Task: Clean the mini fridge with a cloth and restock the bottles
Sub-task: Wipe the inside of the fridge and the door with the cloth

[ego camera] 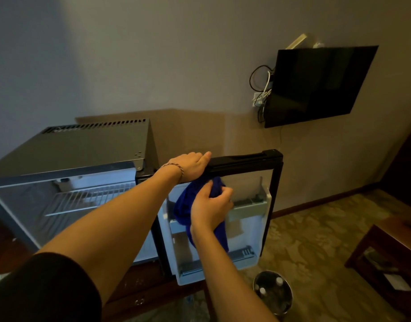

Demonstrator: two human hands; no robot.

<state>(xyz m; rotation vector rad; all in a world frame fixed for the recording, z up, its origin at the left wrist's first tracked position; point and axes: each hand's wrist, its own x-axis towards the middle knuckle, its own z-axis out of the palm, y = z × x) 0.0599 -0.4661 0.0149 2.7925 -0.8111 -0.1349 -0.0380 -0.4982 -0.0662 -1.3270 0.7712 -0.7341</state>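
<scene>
The mini fridge [67,163] stands open at nine o'clock of the view, its wire shelf [88,198] bare inside, and its door [246,205] swung wide toward three o'clock. The left hand [190,166] lies over the top edge of the door, fingers curled round the dark rim and thumb stretched along it — a woven bracelet [176,168] circles that wrist. Just below, at six o'clock from the left hand, the right hand [211,208] grips a blue cloth [183,205], fingers bunched round the fabric and pressing it against the inner lining of the door; the cloth hangs down past the wrist. White door racks [246,259] show at the bottom of the door. On the patterned carpet at five o'clock sits a round metal bucket [273,291] holding bottles [262,291] with white caps. A dark television [320,84] hangs on the wall at one o'clock, cables [261,89] trailing beside it, and a wooden table [385,252] stands at four o'clock.
</scene>
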